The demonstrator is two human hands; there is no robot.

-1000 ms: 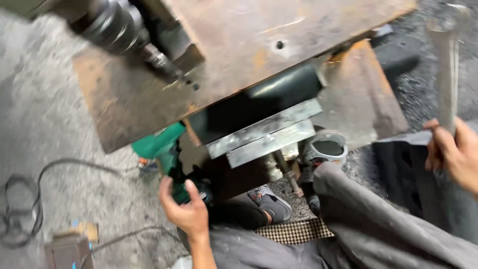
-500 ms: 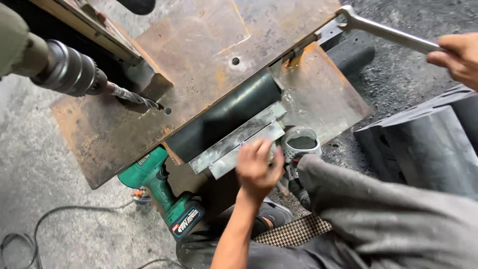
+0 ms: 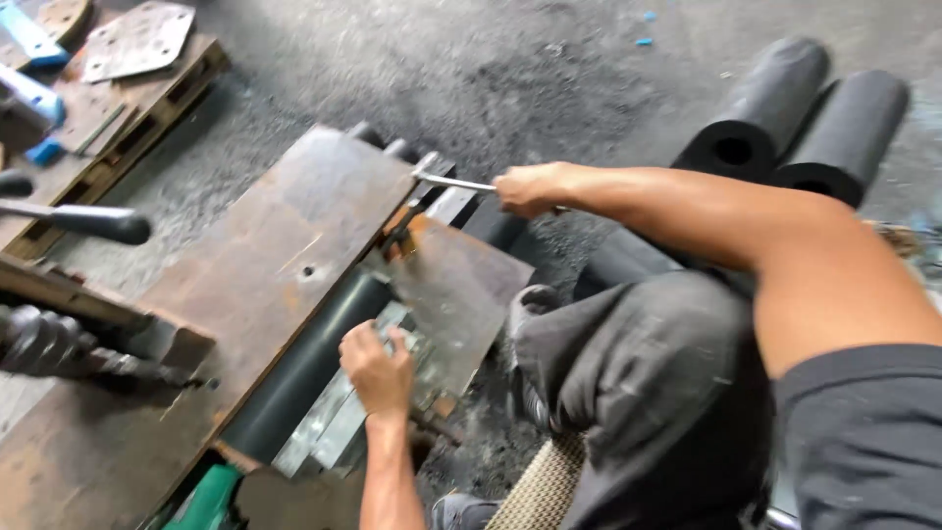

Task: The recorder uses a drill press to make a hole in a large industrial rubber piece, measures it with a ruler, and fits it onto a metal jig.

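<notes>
My left hand (image 3: 378,371) presses down on grey metal angle bars (image 3: 329,432) that lie beside a dark cylinder (image 3: 306,373) under a rusty steel plate (image 3: 245,294). My right hand (image 3: 528,188) is shut on the handle of a metal wrench (image 3: 446,181). The wrench head sits at the far corner of the plate, near a smaller rusty plate (image 3: 456,294). My knee in grey trousers (image 3: 638,383) is beside the plates.
A large drill bit and chuck (image 3: 69,353) hang over the plate at the left. A black lever handle (image 3: 88,222) sticks out above it. Black foam-like tubes (image 3: 785,128) lie on the floor at the back right. A wooden pallet with metal pieces (image 3: 128,79) is at the back left. A green power tool (image 3: 206,501) lies at the bottom.
The view has swung right and lower. My right hand has brought the wrench down to the plate's far corner. My left hand stays on the angle bars.
</notes>
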